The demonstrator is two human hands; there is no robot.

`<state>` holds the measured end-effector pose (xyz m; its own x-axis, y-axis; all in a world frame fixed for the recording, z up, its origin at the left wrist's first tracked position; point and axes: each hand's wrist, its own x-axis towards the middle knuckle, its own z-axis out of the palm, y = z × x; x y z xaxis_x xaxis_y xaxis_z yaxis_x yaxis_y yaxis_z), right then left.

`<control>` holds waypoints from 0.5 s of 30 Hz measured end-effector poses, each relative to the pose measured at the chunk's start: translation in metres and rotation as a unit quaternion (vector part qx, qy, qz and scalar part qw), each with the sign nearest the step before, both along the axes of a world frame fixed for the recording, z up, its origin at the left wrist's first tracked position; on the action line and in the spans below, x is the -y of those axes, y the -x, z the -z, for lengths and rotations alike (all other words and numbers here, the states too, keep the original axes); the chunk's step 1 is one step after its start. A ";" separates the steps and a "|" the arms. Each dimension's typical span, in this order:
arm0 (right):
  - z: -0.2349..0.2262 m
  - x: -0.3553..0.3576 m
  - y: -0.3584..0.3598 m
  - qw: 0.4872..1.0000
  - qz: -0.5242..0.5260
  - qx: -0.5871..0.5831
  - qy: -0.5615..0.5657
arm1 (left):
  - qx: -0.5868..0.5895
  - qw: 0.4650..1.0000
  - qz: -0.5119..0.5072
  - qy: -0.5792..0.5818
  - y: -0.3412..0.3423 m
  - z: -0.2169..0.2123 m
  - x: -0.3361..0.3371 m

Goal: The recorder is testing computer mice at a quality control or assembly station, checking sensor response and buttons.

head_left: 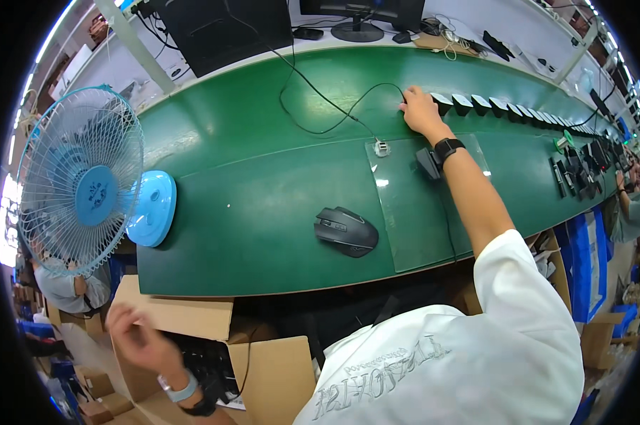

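Note:
My right hand (pixel 420 112) reaches across the green bench to the left end of a row of black pieces with pale tops (pixel 480 105). Its fingers are closed; what they grip is hidden. Below that wrist, a second dark mouse (pixel 427 164) rests on a clear sheet (pixel 422 227), its cable running to the bench edge. A black computer mouse (pixel 347 231) lies left of the sheet. Near the sheet's top corner sits a small white USB hub (pixel 382 149) on a black cable. Blurred, my left hand (pixel 139 340) hovers over an open cardboard box (pixel 274 375), fingers loosely apart, seemingly holding nothing.
A blue fan (pixel 86 188) stands at the bench's left end. Monitors (pixel 362 14) line the back. Black items and a green ring (pixel 564 142) lie at the right. Boxes and a blue crate (pixel 585 262) stand below the right edge. Other people sit at both sides.

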<state>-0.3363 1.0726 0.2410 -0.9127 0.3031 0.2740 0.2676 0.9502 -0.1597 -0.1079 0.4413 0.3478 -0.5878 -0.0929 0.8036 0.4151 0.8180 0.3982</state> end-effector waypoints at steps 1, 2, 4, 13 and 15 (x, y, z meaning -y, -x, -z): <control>-0.005 0.005 -0.008 0.999 -0.034 -0.033 0.001 | 0.051 0.996 0.038 0.056 0.003 -0.007 -0.041; -0.015 0.016 -0.017 0.989 -0.105 -0.043 0.089 | 0.081 0.988 0.114 0.070 0.007 -0.010 -0.078; -0.043 0.050 -0.046 0.938 -0.250 -0.034 0.239 | 0.113 0.961 0.234 0.094 0.022 -0.009 -0.138; -0.072 0.224 -0.196 0.749 -0.414 0.056 0.515 | 0.174 0.894 0.410 -0.050 0.066 0.055 -0.245; -0.071 0.226 -0.201 0.563 -0.278 0.080 0.774 | 0.188 0.908 0.375 -0.026 0.057 0.065 -0.236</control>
